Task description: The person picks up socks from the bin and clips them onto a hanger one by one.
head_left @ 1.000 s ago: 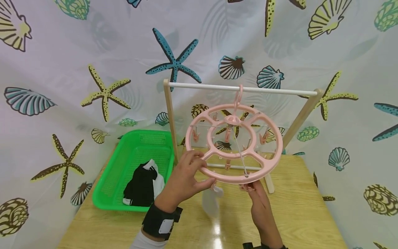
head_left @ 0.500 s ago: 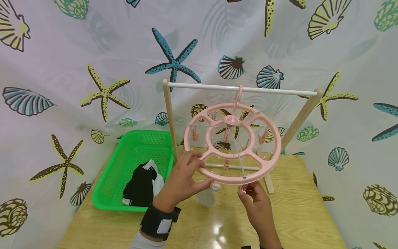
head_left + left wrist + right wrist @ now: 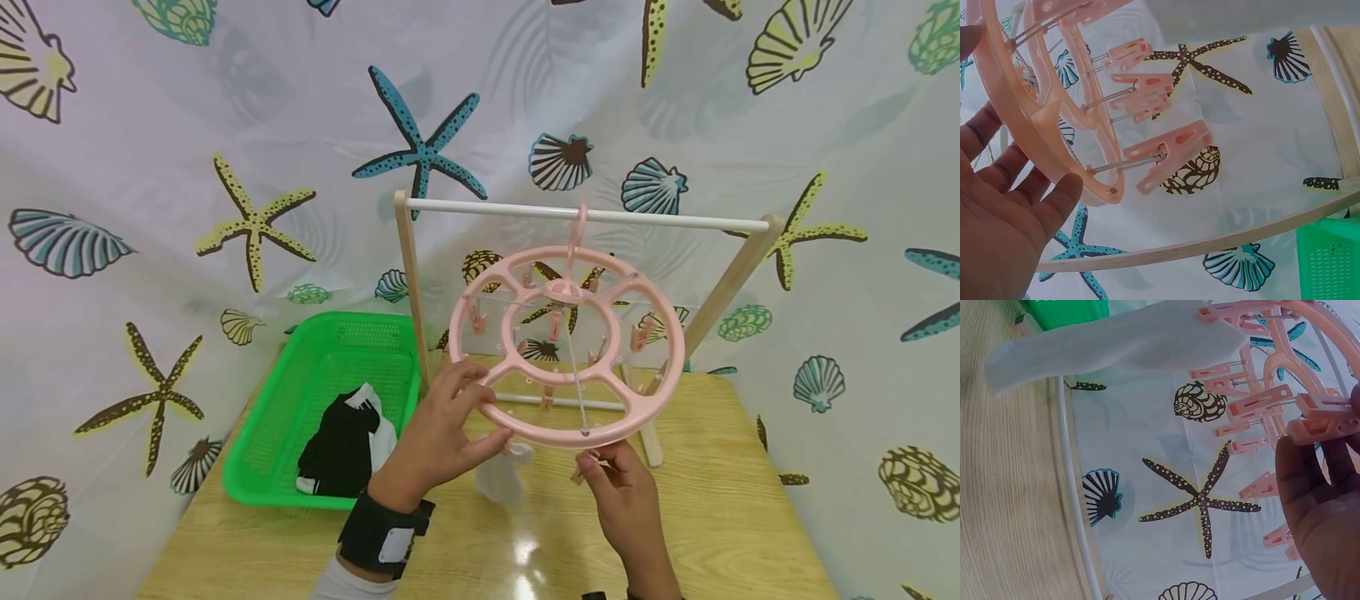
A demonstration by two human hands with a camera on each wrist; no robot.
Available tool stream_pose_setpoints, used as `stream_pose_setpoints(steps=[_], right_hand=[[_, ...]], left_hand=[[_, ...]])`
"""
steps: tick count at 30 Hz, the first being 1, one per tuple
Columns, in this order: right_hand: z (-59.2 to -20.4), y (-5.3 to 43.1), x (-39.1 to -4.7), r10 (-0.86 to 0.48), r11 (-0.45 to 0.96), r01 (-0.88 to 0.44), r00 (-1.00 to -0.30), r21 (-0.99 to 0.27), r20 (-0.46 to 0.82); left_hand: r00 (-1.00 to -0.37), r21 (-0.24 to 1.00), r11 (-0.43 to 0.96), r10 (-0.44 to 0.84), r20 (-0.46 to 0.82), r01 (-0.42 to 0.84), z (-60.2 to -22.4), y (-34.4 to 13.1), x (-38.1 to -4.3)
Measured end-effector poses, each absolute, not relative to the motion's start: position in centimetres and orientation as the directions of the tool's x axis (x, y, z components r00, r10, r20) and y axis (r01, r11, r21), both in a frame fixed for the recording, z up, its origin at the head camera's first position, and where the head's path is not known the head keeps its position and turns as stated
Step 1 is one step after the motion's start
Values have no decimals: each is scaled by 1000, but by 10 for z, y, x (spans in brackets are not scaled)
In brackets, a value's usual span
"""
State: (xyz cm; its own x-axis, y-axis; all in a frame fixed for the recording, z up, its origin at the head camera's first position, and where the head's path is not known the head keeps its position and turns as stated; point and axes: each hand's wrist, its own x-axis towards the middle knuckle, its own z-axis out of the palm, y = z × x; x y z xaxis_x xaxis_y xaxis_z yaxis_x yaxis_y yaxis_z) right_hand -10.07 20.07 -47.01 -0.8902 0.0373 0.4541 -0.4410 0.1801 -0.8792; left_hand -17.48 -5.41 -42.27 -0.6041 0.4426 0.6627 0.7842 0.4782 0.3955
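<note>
The left hand (image 3: 438, 429) grips a glossy, wheel-shaped pink hanger (image 3: 562, 290) near left; the right hand (image 3: 626, 496) pinches a slotted clip (image 3: 1316, 429), lower than a second ago.

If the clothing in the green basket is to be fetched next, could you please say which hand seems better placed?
Probably the left hand: it is nearer the green basket and the black-and-white clothing inside, though it grips the pink hanger. The right hand, farther off, pinches a pink clip.

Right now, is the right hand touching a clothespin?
Touching: the right wrist view shows the right hand pinching a pink clothespin, with no gap between them.
</note>
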Motion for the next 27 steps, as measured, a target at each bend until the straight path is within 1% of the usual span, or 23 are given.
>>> stream_pose_setpoints(steps=[7,15,17,20,23,27], right_hand=[[-469,198,-100,51,187,-422,-898,-887,438],[-468,192,-99,145,239,-345,-911,-908,385],[-469,192,-99,154,237,-337,-913,-911,377],[-470,191,-99,159,235,-325,-917,-916,366],[-470,190,-98,172,230,-308,-921,-923,349],[-471,187,-98,176,231,-280,-930,-932,323]], left_hand=[[-608,401,476,449,654,783,-425,-57,-174],[-633,424,491,417,652,761,-435,-63,-171],[-659,445,508,396,640,738,-440,-67,-169],[-721,482,567,332,608,668,-448,-75,-168],[-798,538,630,236,555,560,-457,-86,-174],[-873,570,706,144,466,420,-468,-111,-190]])
